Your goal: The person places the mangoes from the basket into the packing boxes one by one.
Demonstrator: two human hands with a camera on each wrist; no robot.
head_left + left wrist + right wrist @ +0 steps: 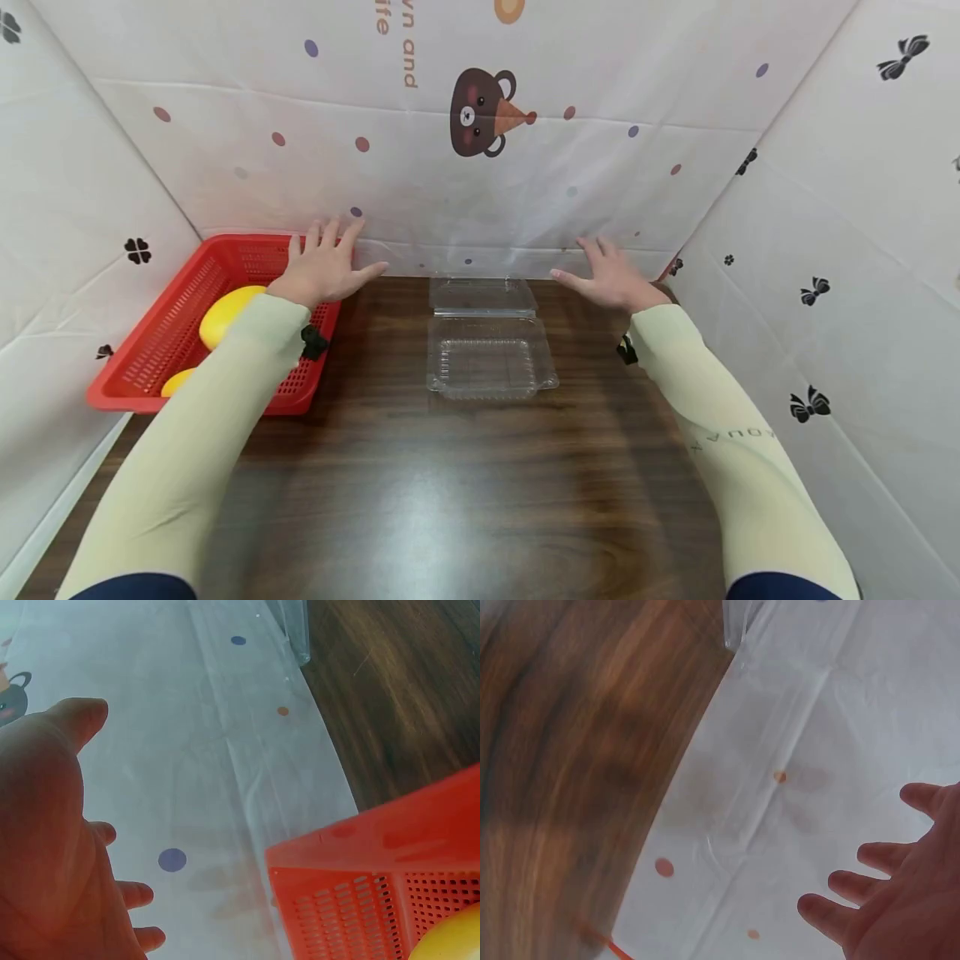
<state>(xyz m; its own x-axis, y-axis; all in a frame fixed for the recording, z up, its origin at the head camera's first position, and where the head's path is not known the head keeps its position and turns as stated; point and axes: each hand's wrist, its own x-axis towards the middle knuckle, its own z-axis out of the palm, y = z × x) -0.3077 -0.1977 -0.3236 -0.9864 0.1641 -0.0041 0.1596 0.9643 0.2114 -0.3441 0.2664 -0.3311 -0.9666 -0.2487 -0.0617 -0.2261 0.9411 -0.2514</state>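
Observation:
My left hand [321, 268] is spread over the back right corner of a red plastic basket [157, 333], its fingers straight and nothing in its grasp. Inside the basket lie a large yellow, smooth, rounded thing [225, 315] and a second yellow one [176, 382], both partly covered by the left sleeve. My right hand [611, 279], also spread, hovers near the back wall on the right and holds nothing. Between the hands a clear plastic clamshell box [487, 362] lies with its lid [482, 296] folded back toward the wall.
Dark wooden table [450, 492] under everything. A white printed sheet [420, 183] rises as the back wall, with white side walls [817, 275] at left and right. A small reddish strip [667, 268] shows in the back right corner.

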